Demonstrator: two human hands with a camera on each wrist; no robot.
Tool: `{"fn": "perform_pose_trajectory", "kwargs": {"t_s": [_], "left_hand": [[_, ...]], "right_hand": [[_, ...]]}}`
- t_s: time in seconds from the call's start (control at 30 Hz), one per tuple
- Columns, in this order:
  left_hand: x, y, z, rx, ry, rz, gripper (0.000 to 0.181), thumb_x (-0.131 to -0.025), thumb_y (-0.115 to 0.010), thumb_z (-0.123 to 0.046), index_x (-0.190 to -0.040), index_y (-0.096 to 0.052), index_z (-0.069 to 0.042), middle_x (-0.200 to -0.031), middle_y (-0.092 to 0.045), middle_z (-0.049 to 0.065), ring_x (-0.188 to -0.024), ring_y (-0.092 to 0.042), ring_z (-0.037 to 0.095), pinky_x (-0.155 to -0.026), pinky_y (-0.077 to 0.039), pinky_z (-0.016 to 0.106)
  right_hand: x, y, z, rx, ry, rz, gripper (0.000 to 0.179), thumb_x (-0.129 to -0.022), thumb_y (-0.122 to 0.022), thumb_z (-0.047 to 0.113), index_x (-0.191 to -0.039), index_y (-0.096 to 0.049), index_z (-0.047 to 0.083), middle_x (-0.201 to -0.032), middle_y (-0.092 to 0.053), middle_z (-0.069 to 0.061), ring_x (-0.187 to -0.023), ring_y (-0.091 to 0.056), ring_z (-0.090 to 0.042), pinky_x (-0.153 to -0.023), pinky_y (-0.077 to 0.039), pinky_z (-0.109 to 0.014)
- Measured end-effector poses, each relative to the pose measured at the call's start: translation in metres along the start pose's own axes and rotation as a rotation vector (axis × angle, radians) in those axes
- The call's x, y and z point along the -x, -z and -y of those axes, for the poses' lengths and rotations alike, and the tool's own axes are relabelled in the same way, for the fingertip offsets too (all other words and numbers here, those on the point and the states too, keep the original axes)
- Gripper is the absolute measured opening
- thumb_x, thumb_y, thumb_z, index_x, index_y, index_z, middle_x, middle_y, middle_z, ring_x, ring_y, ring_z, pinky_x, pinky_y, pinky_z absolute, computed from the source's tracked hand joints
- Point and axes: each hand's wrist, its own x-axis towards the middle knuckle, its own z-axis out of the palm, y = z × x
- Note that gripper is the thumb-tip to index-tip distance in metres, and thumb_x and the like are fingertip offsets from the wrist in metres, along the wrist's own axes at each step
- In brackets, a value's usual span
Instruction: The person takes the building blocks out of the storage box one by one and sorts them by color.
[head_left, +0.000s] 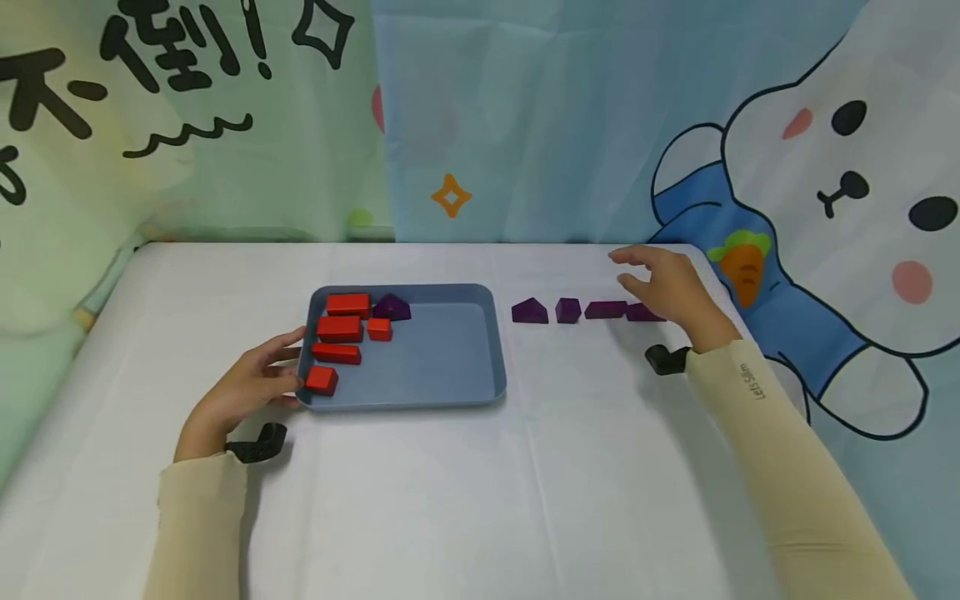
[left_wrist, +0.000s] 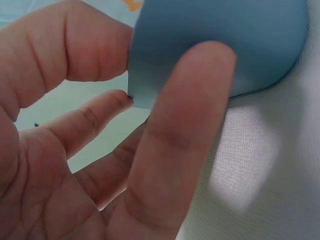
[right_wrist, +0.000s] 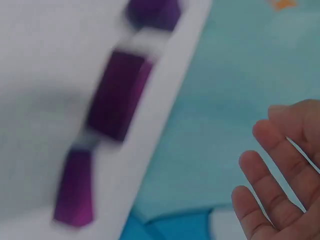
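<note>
At its left edge, the blue-grey tray [head_left: 450, 358] is gripped by my left hand [head_left: 251, 379], with digits on both sides of its wall in the left wrist view. Inside are several red blocks [head_left: 339, 328] along the left side and one purple block [head_left: 392, 307] near the back. To the tray's right, purple blocks stand in a row: a peaked one [head_left: 529, 312], a small one [head_left: 567, 311], a long one [head_left: 605, 310], and one [head_left: 643, 312] partly behind my right hand [head_left: 663, 283]. That hand hovers above the row's right end, fingers extended, holding nothing.
A white cloth [head_left: 420, 500] covers the table. Behind it hangs a printed curtain [head_left: 525, 125] with a cartoon rabbit at the right. Each wrist wears a black mount, one at the left [head_left: 258, 443] and one at the right [head_left: 666, 360].
</note>
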Motion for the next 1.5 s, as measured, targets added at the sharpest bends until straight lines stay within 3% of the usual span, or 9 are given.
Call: {"fn": "perform_pose_trajectory", "kwargs": {"t_s": [0.23,0.4,0.53,0.8,1.0,1.27,1.5], "left_hand": [[0.0,0.002,0.002,0.029,-0.016,0.012,0.083,-0.096,-0.058,0.002,-0.171,-0.022,0.001,-0.165,-0.033,0.039,-0.142,-0.049,0.054,-0.082,-0.065,0.033],[0.0,0.003,0.002,0.029,-0.019,0.014,0.082,-0.096,-0.057,0.002,-0.171,-0.022,0.001,-0.165,-0.033,0.038,-0.142,-0.049,0.054,-0.083,-0.065,0.033],[-0.001,0.003,0.002,0.032,-0.025,0.018,0.082,-0.097,-0.057,0.003,-0.171,-0.022,0.0,-0.165,-0.033,0.038,-0.142,-0.049,0.054,-0.083,-0.065,0.033],[-0.002,0.004,0.003,0.043,-0.037,0.015,0.081,-0.096,-0.057,0.004,-0.17,-0.023,0.002,-0.165,-0.034,0.039,-0.142,-0.049,0.054,-0.081,-0.064,0.032],[-0.002,0.004,0.002,0.048,-0.038,0.016,0.081,-0.096,-0.058,0.004,-0.17,-0.023,0.002,-0.164,-0.035,0.039,-0.141,-0.05,0.054,-0.081,-0.065,0.032],[-0.003,0.003,0.001,0.046,-0.043,0.013,0.081,-0.095,-0.057,0.005,-0.169,-0.025,0.002,-0.164,-0.035,0.04,-0.14,-0.05,0.055,-0.08,-0.064,0.032],[-0.002,0.004,0.002,0.037,-0.041,0.005,0.081,-0.095,-0.058,0.004,-0.169,-0.025,0.002,-0.164,-0.035,0.04,-0.139,-0.051,0.054,-0.079,-0.064,0.032]], "right_hand": [[-0.015,-0.025,0.056,-0.179,0.151,-0.049,0.041,-0.105,-0.066,0.003,-0.144,-0.062,-0.008,-0.146,-0.062,-0.03,-0.136,-0.056,-0.049,-0.119,-0.043,-0.059],[-0.033,-0.056,0.087,-0.321,0.19,0.004,0.042,-0.104,-0.068,0.002,-0.145,-0.063,-0.007,-0.145,-0.064,-0.027,-0.134,-0.06,-0.043,-0.116,-0.047,-0.052],[-0.045,-0.082,0.112,-0.365,0.212,0.067,0.044,-0.102,-0.071,0.003,-0.145,-0.064,-0.006,-0.142,-0.066,-0.025,-0.131,-0.064,-0.039,-0.113,-0.051,-0.049],[-0.067,-0.131,0.155,-0.354,0.199,0.216,0.042,-0.1,-0.075,0.003,-0.141,-0.068,-0.004,-0.141,-0.069,-0.021,-0.131,-0.065,-0.036,-0.114,-0.051,-0.046],[-0.075,-0.157,0.172,-0.33,0.175,0.267,0.043,-0.099,-0.075,0.001,-0.141,-0.067,-0.005,-0.141,-0.068,-0.022,-0.129,-0.066,-0.035,-0.112,-0.052,-0.04],[-0.076,-0.174,0.184,-0.265,0.132,0.243,0.045,-0.096,-0.08,0.005,-0.139,-0.069,-0.005,-0.136,-0.071,-0.021,-0.125,-0.068,-0.033,-0.11,-0.053,-0.039],[-0.076,-0.19,0.196,-0.177,0.095,0.14,0.04,-0.091,-0.087,0.011,-0.129,-0.077,-0.001,-0.121,-0.077,-0.017,-0.116,-0.069,-0.03,-0.106,-0.053,-0.039]]}}
